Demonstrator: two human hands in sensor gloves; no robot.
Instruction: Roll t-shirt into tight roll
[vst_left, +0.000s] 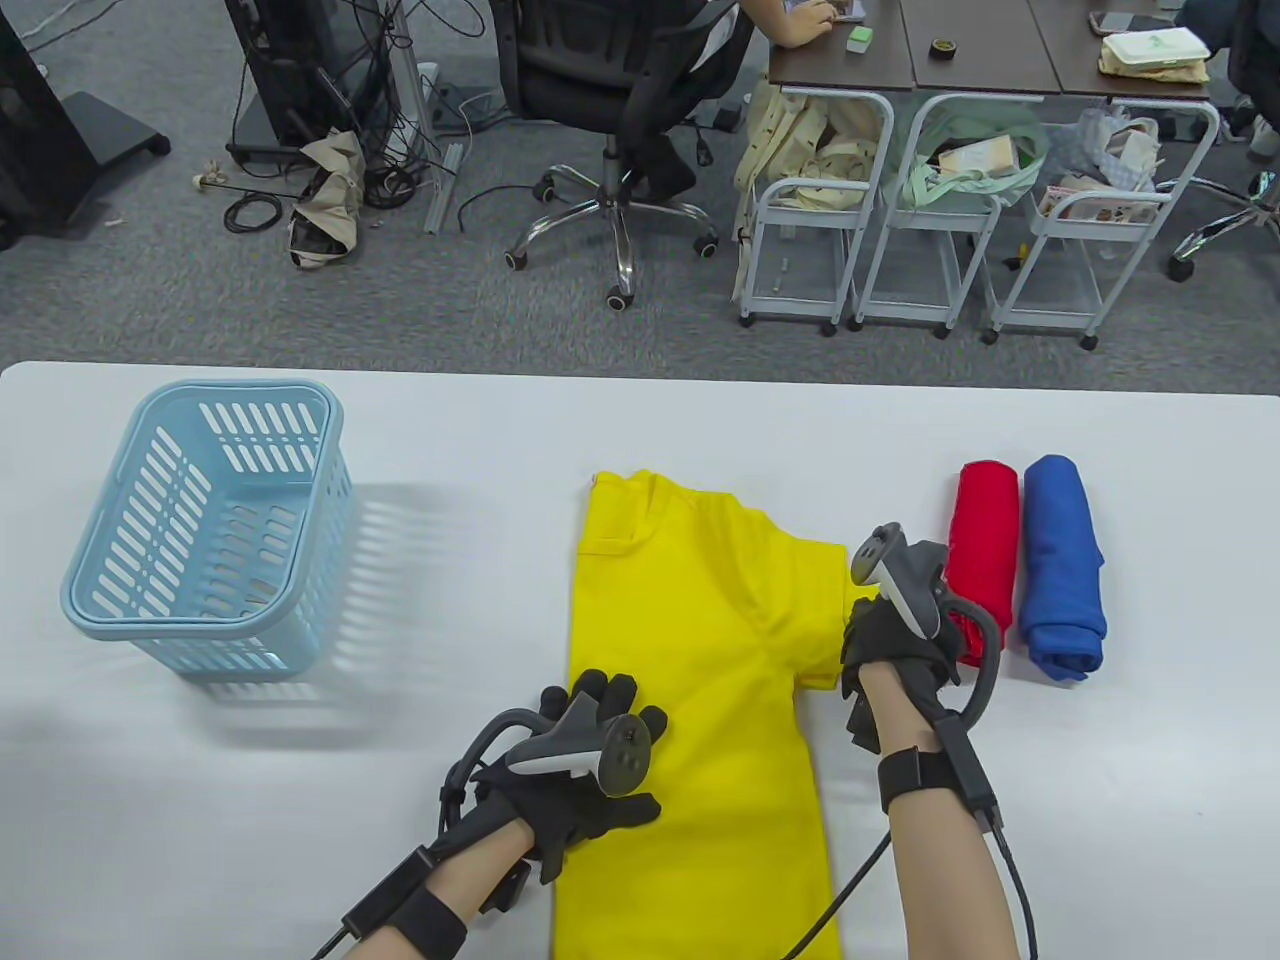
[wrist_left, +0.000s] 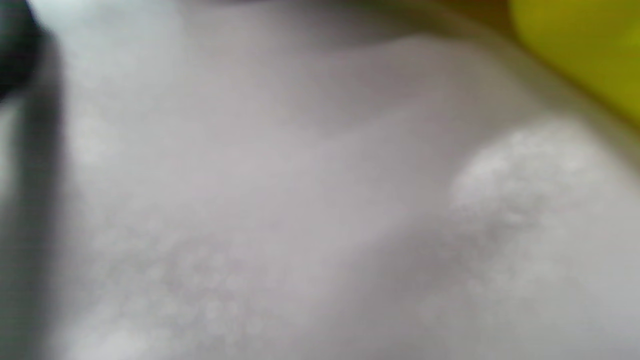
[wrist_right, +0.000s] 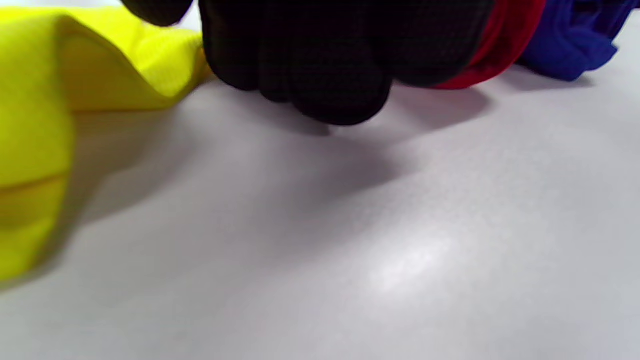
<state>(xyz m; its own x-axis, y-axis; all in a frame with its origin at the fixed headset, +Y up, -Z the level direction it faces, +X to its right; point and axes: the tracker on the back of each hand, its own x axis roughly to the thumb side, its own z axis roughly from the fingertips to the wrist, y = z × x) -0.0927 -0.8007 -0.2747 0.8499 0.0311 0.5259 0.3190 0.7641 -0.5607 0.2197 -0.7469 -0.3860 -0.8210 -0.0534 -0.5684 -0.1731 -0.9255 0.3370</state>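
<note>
Lying lengthwise toward the person, the yellow t-shirt (vst_left: 690, 700) is being pressed flat-fingered by the left hand (vst_left: 585, 765) while the right hand (vst_left: 895, 640) is gripping its sleeve beside the red roll (vst_left: 985, 560).

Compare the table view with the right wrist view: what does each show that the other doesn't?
Only the table view: the blue basket, the left hand flat on the yellow t-shirt, the whole shirt laid out with its left side folded in, and the right hand at the sleeve. Only the right wrist view: close up, the right hand's curled fingers by the lifted sleeve edge, though whether they pinch it stays hidden. Both: yellow shirt, red roll, blue roll, white table.
</note>
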